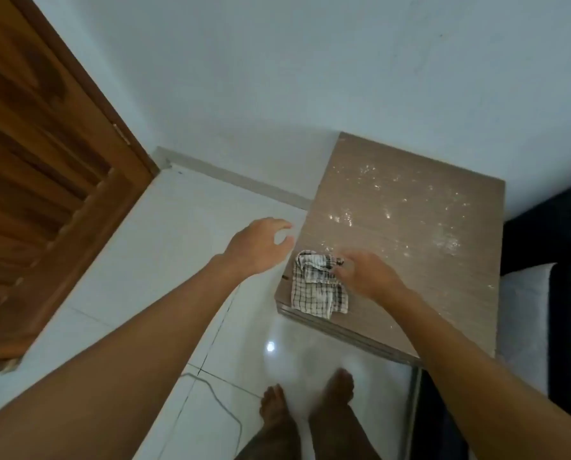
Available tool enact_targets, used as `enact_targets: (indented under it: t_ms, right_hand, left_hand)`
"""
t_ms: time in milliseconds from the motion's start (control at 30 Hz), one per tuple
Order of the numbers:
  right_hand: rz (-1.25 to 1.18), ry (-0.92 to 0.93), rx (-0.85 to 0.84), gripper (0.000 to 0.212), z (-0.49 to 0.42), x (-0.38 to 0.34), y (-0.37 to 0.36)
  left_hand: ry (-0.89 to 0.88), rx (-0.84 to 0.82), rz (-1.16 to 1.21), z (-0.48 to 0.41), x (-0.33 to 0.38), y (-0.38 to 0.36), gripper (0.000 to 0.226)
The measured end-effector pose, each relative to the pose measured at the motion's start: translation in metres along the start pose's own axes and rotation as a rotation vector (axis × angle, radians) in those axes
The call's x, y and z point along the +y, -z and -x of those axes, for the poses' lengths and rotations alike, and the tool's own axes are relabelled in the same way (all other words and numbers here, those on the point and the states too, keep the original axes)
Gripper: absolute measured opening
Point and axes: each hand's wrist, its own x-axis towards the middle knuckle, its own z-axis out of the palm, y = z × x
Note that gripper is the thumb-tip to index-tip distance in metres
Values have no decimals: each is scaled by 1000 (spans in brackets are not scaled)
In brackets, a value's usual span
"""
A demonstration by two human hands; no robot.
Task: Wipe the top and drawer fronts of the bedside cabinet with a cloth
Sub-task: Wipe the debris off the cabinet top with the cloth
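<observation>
One cloth, likely light and limp, on cabinet near-left corner, pinched at bunched edge by right hand; left hand beside cabinet, fingers apart, empty.

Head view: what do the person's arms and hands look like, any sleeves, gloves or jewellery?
Both are bare. The left forearm and right forearm show no sleeve as far up as the frame reaches. No glove, watch or band shows on the left hand or right hand. The right hand is blurred, so a thin ring cannot be ruled out.
</observation>
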Motion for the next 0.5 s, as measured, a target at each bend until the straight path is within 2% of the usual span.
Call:
enact_targets:
  t_ms: [167,333,433,500]
  right_hand:
    - [154,79,-55,66,-31,14,-37]
    - [297,158,-33,82,-49,21,-62]
    - [334,153,-30,83,-53,21,-65]
    - [322,142,-34,75,-55,20,-65]
  left_hand:
    - [195,-161,85,-33,-38,-58,46]
    - [284,-185,159,-52,-66,-99,25]
    - [348,-136,323,-56,-71,-107,20]
    - [394,-127,404,-58,-72,-109,19]
